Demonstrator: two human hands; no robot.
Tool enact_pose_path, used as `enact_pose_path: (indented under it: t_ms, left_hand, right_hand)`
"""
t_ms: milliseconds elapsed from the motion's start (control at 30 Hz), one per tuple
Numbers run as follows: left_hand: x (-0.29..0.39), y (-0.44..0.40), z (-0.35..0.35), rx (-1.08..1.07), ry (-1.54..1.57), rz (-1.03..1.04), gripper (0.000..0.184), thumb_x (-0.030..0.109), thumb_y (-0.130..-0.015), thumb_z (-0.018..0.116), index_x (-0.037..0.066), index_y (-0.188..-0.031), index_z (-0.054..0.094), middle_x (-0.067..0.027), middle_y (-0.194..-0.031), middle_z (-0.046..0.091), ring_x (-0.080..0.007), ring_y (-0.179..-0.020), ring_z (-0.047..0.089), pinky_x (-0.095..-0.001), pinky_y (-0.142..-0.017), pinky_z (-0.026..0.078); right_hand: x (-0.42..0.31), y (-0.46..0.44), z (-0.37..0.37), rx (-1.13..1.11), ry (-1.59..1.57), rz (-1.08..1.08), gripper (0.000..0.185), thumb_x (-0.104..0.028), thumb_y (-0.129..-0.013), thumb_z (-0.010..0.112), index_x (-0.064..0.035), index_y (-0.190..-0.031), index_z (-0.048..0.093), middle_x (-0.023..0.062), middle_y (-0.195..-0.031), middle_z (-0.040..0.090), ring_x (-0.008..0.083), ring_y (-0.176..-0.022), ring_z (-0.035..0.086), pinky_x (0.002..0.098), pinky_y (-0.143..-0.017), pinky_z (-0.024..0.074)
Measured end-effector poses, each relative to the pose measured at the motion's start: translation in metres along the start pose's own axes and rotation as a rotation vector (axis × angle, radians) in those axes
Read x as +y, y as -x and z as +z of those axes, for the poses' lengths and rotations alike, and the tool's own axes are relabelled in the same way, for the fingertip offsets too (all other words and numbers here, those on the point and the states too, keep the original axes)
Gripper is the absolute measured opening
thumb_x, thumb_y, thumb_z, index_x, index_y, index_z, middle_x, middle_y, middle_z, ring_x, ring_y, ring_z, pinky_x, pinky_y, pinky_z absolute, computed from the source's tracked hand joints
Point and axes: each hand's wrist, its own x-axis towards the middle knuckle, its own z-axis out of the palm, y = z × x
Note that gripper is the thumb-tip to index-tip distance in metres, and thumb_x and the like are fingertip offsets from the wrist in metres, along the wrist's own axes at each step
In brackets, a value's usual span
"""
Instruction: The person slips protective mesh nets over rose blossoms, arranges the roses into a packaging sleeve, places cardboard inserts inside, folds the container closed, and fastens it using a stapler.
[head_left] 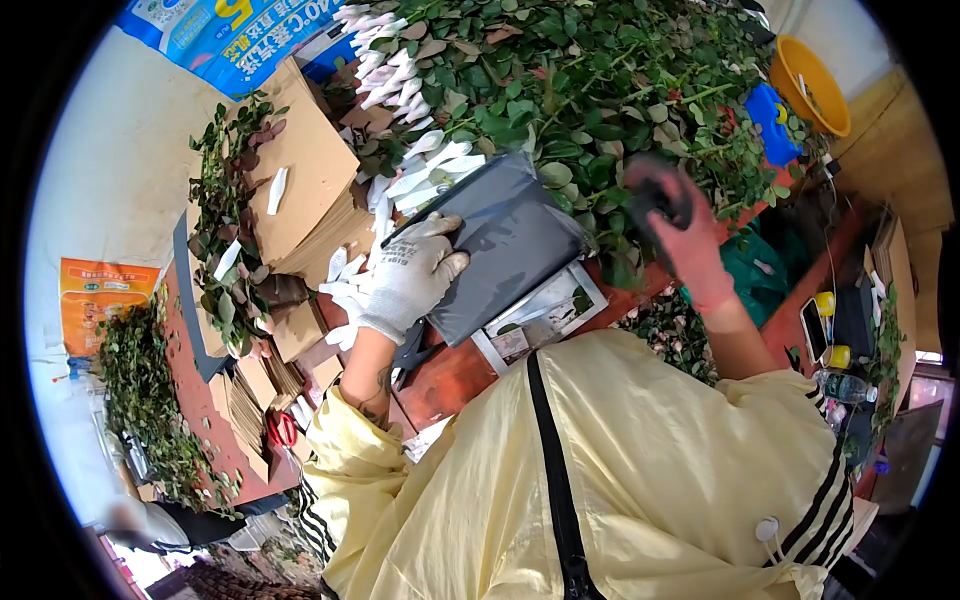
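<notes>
My left hand [415, 275], in a white glove with print on its back, presses on a dark grey wrapping sheet [510, 250] with its fingers bent at the sheet's left edge. Under the sheet's lower edge shows a pale-framed panel [540, 318] on the red tabletop. My right hand [690, 235], in a pinkish-red glove, is raised to the right of the sheet. Its fingers close round a black object [660, 205] with a rounded outline, too blurred to name. White-sleeved flower heads [430, 165] lie just beyond the sheet.
Leafy stems [600, 100] cover the far table. Cardboard sheets [305, 170] are stacked at left, with red-handled scissors [283, 429] below. At right are a yellow basin [815, 90], a blue container [772, 125], a phone [813, 330] and a water bottle [845, 387].
</notes>
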Motion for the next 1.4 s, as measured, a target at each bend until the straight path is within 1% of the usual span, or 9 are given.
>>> enact_pose_path:
  t_ms: [33, 100, 267, 433, 533, 733, 1100, 1200, 1400]
  left_hand:
    - [0.001, 0.000, 0.000, -0.004, 0.005, 0.001, 0.028, 0.023, -0.081, 0.065, -0.004, -0.075, 0.060, -0.0190, -0.120, 0.058, -0.0370, -0.115, 0.051, -0.0410, -0.100, 0.040]
    - [0.003, -0.001, 0.000, -0.011, 0.028, -0.038, 0.028, 0.023, -0.082, 0.064, -0.004, -0.076, 0.060, -0.0186, -0.121, 0.058, -0.0371, -0.117, 0.051, -0.0411, -0.100, 0.040]
    - [0.000, 0.001, 0.001, 0.036, -0.019, -0.001, 0.028, 0.023, -0.083, 0.065, -0.003, -0.074, 0.056, -0.0191, -0.121, 0.057, -0.0373, -0.110, 0.053, -0.0415, -0.094, 0.042]
    - [0.003, 0.003, -0.004, -0.058, 0.057, -0.055, 0.025, 0.022, -0.082, 0.065, -0.003, -0.081, 0.063, -0.0179, -0.123, 0.057, -0.0356, -0.121, 0.047, -0.0398, -0.103, 0.037]
    - [0.003, 0.005, -0.003, -0.017, 0.033, -0.035, 0.028, 0.026, -0.084, 0.064, -0.002, -0.079, 0.061, -0.0180, -0.122, 0.057, -0.0353, -0.119, 0.049, -0.0400, -0.101, 0.039]
    - [0.002, 0.005, 0.002, 0.009, 0.021, -0.026, 0.029, 0.028, -0.085, 0.063, -0.001, -0.078, 0.060, -0.0180, -0.122, 0.057, -0.0355, -0.119, 0.049, -0.0410, -0.099, 0.039]
    - [-0.010, 0.009, 0.008, 0.056, -0.013, 0.011, 0.026, 0.025, -0.085, 0.060, 0.000, -0.083, 0.063, -0.0137, -0.122, 0.058, -0.0313, -0.118, 0.051, -0.0388, -0.099, 0.041]
    - [-0.005, 0.009, 0.004, 0.077, 0.014, -0.012, 0.027, 0.025, -0.086, 0.059, -0.001, -0.084, 0.063, -0.0138, -0.121, 0.059, -0.0321, -0.116, 0.052, -0.0386, -0.097, 0.041]
    - [-0.012, 0.011, 0.007, 0.102, 0.016, 0.028, 0.032, 0.028, -0.090, 0.055, -0.002, -0.086, 0.062, -0.0145, -0.118, 0.059, -0.0316, -0.108, 0.056, -0.0397, -0.092, 0.043]
  right_hand:
    - [-0.035, -0.011, 0.000, -0.356, 0.003, -0.172, 0.064, -0.011, -0.069, 0.071, -0.0001, -0.127, 0.046, 0.0156, -0.111, 0.060, 0.0267, -0.101, 0.061, 0.0326, -0.089, 0.0471]
    - [-0.030, 0.010, 0.028, -0.209, 0.513, -0.383, 0.078, -0.034, -0.066, 0.076, -0.0044, -0.130, 0.043, 0.0156, -0.126, 0.050, 0.0303, -0.115, 0.050, 0.0402, -0.100, 0.0392]
    - [-0.023, -0.024, 0.043, -0.586, 0.660, -0.238, 0.047, -0.025, -0.074, 0.066, -0.0081, -0.116, 0.054, 0.0130, -0.115, 0.058, 0.0300, -0.105, 0.057, 0.0392, -0.088, 0.0464]
    - [-0.009, -0.060, 0.045, -0.469, 0.750, -0.227, 0.036, -0.024, -0.074, 0.064, -0.0100, -0.107, 0.057, 0.0125, -0.112, 0.059, 0.0281, -0.101, 0.058, 0.0371, -0.084, 0.0476]
    - [-0.035, -0.071, 0.060, -0.071, 0.816, -0.674, 0.046, -0.032, -0.077, 0.064, -0.0140, -0.118, 0.053, 0.0111, -0.114, 0.055, 0.0275, -0.104, 0.055, 0.0372, -0.089, 0.0448]
    - [-0.062, -0.093, 0.118, -0.581, 1.002, -0.609, 0.051, -0.038, -0.080, 0.060, -0.0133, -0.122, 0.047, 0.0091, -0.106, 0.058, 0.0257, -0.099, 0.058, 0.0360, -0.084, 0.0465]
    - [-0.040, -0.109, 0.072, -0.410, 0.896, -0.246, 0.045, -0.035, -0.078, 0.063, -0.0134, -0.115, 0.053, 0.0088, -0.105, 0.063, 0.0255, -0.097, 0.061, 0.0376, -0.083, 0.0496]
    - [-0.044, -0.097, 0.073, -0.150, 0.873, -0.698, 0.051, -0.038, -0.078, 0.064, -0.0128, -0.120, 0.052, 0.0123, -0.115, 0.058, 0.0265, -0.106, 0.057, 0.0368, -0.094, 0.0440]
    - [-0.035, -0.075, 0.117, -0.725, 0.833, -1.039, 0.054, -0.041, -0.078, 0.065, -0.0122, -0.122, 0.051, 0.0126, -0.130, 0.049, 0.0290, -0.126, 0.041, 0.0383, -0.108, 0.0297]
